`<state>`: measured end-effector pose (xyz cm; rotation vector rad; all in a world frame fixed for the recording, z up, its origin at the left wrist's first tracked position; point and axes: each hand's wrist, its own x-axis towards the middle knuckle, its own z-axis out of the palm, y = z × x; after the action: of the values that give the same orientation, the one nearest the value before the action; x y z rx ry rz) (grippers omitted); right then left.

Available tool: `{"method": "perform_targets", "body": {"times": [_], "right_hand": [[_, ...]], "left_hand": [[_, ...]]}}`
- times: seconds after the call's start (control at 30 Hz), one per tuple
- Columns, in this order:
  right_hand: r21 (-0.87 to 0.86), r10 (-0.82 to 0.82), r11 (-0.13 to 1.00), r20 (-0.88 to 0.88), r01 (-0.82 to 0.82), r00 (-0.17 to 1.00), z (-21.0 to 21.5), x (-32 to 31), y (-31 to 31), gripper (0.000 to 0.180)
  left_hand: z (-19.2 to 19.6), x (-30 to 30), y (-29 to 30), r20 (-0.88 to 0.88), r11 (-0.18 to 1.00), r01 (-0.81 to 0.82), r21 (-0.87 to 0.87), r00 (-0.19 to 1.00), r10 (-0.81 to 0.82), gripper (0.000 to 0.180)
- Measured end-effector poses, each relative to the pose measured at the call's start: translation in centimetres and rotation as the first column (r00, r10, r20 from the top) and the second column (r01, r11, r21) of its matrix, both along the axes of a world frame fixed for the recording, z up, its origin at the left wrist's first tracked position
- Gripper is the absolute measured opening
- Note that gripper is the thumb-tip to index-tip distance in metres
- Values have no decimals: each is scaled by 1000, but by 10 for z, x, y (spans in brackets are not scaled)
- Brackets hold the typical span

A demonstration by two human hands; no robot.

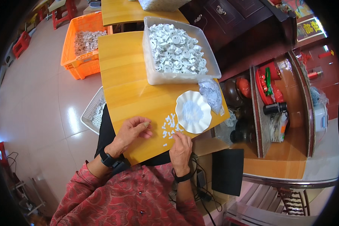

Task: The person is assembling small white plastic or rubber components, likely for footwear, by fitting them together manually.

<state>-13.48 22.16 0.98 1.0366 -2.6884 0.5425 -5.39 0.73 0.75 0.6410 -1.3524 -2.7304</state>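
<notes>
Left hand: hanging over the near part of the counter, fingers curled in; can't tell if the tips meet or pinch anything tbh
Right hand: fingertips bunched right at the small pale pieces; can't tell if one's actually gripped
Small pieces: loose scatter on the counter between the two sets of fingers, mostly just ahead of the right ones
Wavy dish: white, just beyond the right fingers, with pale blue bits in it
Plastic bag: past the dish from the right fingers, bluish stuff inside
Big tub: well ahead of both hands' fingers, heaped with white parts
Orange crate: ahead and left of the left fingers, down by the floor
Writing: gold characters on a wall sign, way off to the right of the right fingers
</notes>
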Motion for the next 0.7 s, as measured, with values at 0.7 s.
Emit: {"method": "perform_targets", "body": {"times": [0.7], "right_hand": [[-329, 192, 907, -230, -262, 954, 106, -67, -92, 18]], "left_hand": [[50, -57, -36, -202, 934, -190, -303, 970, 132, 30]]}}
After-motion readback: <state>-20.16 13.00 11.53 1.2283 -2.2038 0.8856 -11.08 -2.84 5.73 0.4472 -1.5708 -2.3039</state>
